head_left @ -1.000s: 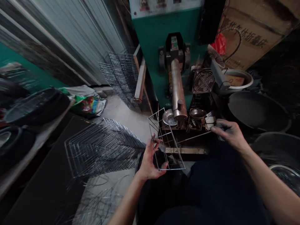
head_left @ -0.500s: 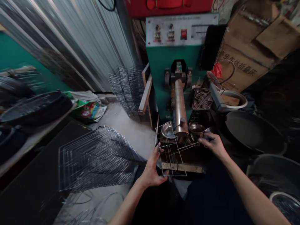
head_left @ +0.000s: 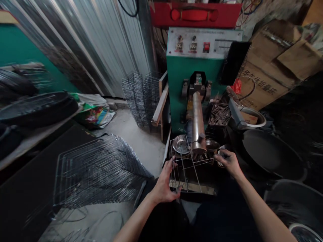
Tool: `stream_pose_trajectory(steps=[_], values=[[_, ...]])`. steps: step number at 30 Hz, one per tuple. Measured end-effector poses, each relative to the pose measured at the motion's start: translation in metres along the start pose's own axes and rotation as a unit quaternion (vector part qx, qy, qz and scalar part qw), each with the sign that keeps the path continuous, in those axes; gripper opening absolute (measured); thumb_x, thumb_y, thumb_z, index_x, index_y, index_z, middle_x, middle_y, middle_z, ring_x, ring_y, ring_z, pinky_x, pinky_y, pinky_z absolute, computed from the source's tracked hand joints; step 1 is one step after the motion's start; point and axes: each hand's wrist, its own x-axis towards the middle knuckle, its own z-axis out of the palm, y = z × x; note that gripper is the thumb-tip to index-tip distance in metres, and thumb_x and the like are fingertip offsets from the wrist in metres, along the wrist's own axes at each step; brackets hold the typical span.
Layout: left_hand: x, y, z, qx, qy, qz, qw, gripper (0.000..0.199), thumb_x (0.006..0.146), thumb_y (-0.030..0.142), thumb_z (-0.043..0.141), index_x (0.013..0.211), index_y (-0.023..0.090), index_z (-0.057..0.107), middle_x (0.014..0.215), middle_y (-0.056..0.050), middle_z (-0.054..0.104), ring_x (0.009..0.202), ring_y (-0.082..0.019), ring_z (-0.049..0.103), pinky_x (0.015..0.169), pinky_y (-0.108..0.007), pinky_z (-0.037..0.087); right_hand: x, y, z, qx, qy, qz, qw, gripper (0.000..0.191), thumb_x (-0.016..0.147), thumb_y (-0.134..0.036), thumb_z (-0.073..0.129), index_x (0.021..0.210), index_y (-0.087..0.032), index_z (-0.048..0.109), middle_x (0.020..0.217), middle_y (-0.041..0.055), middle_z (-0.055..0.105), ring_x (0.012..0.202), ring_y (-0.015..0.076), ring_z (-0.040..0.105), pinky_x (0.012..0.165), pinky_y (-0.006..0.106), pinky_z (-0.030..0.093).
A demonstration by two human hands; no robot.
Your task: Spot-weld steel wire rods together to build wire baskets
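Wire frame [head_left: 188, 171] has turned flatter since the last look, and it sits just below the arm of the green spot welder [head_left: 181, 84]. My left hand [head_left: 164, 185] is closed around its near side. My right hand [head_left: 230, 163] is half curled by the far end; I cannot tell if it holds anything.

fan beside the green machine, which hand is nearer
The right hand is nearer, just below and slightly right of the fan in the head view. The left hand is farther off, down and to the left, holding the wire frame.
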Motion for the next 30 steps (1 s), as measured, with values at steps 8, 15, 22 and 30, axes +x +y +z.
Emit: stream_pose_trajectory(steps=[8, 15, 22, 30], values=[[0.003, -0.005, -0.001, 0.024, -0.013, -0.003, 1.0, 0.127, 0.062, 0.022, 0.077, 0.166, 0.027, 0.004, 0.169, -0.021, 0.027, 0.148, -0.044, 0.042, 0.121, -0.072, 0.03, 0.002, 0.009, 0.002, -0.005, 0.009, -0.009, 1.0, 0.061, 0.074, -0.07, 0.073, 0.055, -0.02, 0.045, 0.062, -0.0016, 0.038, 0.062, 0.0144, 0.037, 0.055, 0.028, 0.03], [0.006, -0.005, 0.0, 0.022, -0.016, -0.006, 1.0, 0.125, 0.063, 0.022, 0.076, 0.166, 0.025, 0.005, 0.169, -0.022, 0.028, 0.151, -0.046, 0.038, 0.122, -0.074, 0.027, 0.005, 0.007, 0.002, -0.008, 0.006, -0.011, 1.0, 0.062, 0.073, -0.073, 0.073, 0.054, -0.021, 0.045, 0.061, -0.0018, 0.038, 0.06, 0.0136, 0.035, 0.054, 0.027, 0.029], [0.011, -0.011, 0.003, 0.014, -0.007, 0.008, 1.0, 0.124, 0.064, 0.023, 0.078, 0.166, 0.023, 0.007, 0.166, -0.022, 0.032, 0.153, -0.046, 0.034, 0.122, -0.071, 0.029, 0.009, 0.003, 0.0, -0.022, 0.001, -0.019, 1.0, 0.063, 0.074, -0.072, 0.071, 0.053, -0.022, 0.041, 0.059, -0.0028, 0.035, 0.058, 0.0126, 0.033, 0.052, 0.027, 0.028], [0.018, -0.01, 0.001, -0.005, -0.014, 0.003, 1.0, 0.125, 0.064, 0.02, 0.078, 0.166, 0.026, 0.005, 0.166, -0.021, 0.03, 0.153, -0.047, 0.033, 0.119, -0.073, 0.033, 0.013, 0.0, 0.0, -0.015, 0.006, -0.016, 1.0, 0.064, 0.072, -0.074, 0.072, 0.053, -0.021, 0.043, 0.058, -0.0029, 0.035, 0.057, 0.0121, 0.031, 0.052, 0.027, 0.026]])
